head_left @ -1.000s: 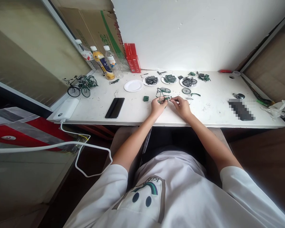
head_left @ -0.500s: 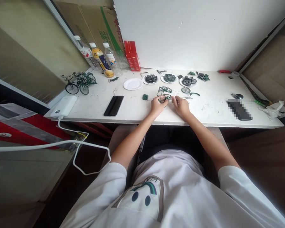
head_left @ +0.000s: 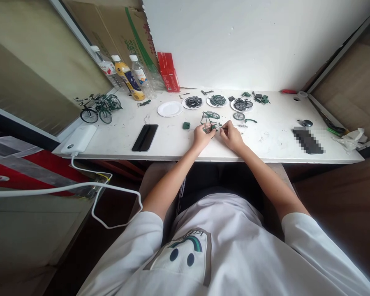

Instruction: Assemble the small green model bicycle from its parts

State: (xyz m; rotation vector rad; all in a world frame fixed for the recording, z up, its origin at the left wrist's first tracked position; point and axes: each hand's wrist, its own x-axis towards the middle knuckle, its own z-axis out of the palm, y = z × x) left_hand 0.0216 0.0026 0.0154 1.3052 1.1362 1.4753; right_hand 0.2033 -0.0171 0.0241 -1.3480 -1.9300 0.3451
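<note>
A small green model bicycle (head_left: 206, 121), partly built, is gripped in my left hand (head_left: 202, 137), whose closed fingers hide part of it. Just to the right, my right hand (head_left: 232, 135) is closed in a pinch at the bike's near end. A thin dark piece shows between the two hands, too small to name. Behind the hands lies a green wheel part (head_left: 211, 115). A loose spoked wheel (head_left: 239, 116) and a curved green strip (head_left: 250, 121) lie beyond my right hand. A small green block (head_left: 186, 125) sits left of my left hand.
Paper plates with dark frames (head_left: 193, 102), green parts (head_left: 217, 100) and wheels (head_left: 243, 104) line the back, beside a bare plate (head_left: 169, 109). Model bicycles (head_left: 94, 111), bottles (head_left: 131, 80), a phone (head_left: 145, 137) and a white power strip (head_left: 75, 139) are at left.
The view has shifted slightly, moving everything a little left in the picture. My right hand's fingers have changed their pinch a little; my left hand keeps its hold on the model bicycle.
</note>
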